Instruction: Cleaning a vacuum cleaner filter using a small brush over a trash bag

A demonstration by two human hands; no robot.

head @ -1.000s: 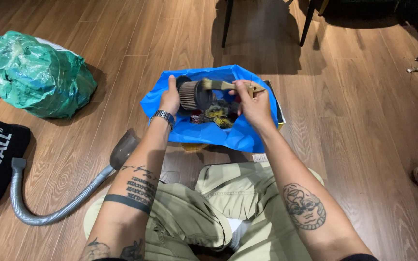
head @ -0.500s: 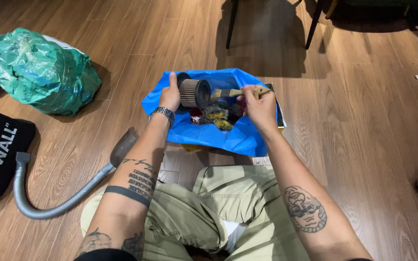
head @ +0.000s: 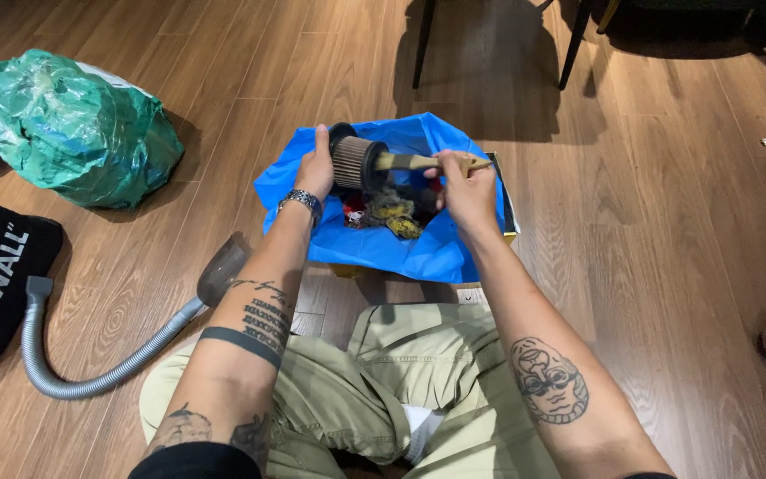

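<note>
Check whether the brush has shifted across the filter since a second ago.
Cannot tell: the brush lies against the filter above the blue bag as before; the camera itself moved.

**Paper, plastic and wood underfoot**

The pleated filter (head: 348, 162) looks like matt ribbed paper with a dark plastic cap; the brush (head: 432, 162) has a pale wooden handle. Below them, a blue bag (head: 418, 248) — glossy, crinkled plastic. Upper left, a green bag (head: 73, 129) shines similarly. The floor (head: 667, 222) is smooth satin wood — the grey hose (head: 90, 377) ribbed plastic.
</note>
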